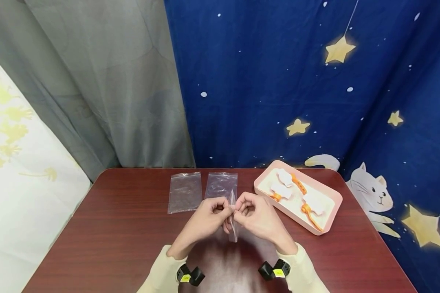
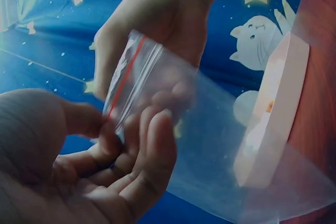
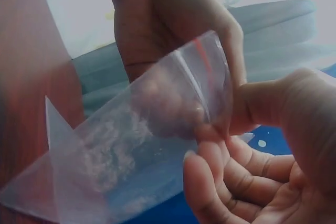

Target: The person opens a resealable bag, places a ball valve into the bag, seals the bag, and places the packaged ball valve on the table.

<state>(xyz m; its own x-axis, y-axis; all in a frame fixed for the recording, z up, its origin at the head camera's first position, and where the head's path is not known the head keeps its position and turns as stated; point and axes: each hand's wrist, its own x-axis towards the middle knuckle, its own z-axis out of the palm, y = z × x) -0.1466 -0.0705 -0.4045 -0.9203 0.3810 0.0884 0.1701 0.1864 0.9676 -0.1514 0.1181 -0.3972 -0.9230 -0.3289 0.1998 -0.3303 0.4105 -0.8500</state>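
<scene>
Both hands pinch the top of a clear zip bag point(image 1: 233, 230) held up over the table's middle. The left hand point(image 1: 210, 215) grips its edge between thumb and index finger; the right hand point(image 1: 258, 214) pinches it close beside. In the left wrist view a red line and a zip strip run along the bag's point(image 2: 210, 129) top, next to the left hand point(image 2: 105, 156). In the right wrist view the bag point(image 3: 126, 150) hangs slanted from the fingertips of the right hand point(image 3: 278, 150). Whether its mouth is parted I cannot tell.
Two clear zip bags lie flat behind the hands, one at the left point(image 1: 185, 193) and one beside it point(image 1: 221, 182). At the back right of the brown table point(image 1: 113, 228), a pink tray point(image 1: 293, 217) holds several orange things with white parts point(image 1: 310, 217). Curtains hang behind.
</scene>
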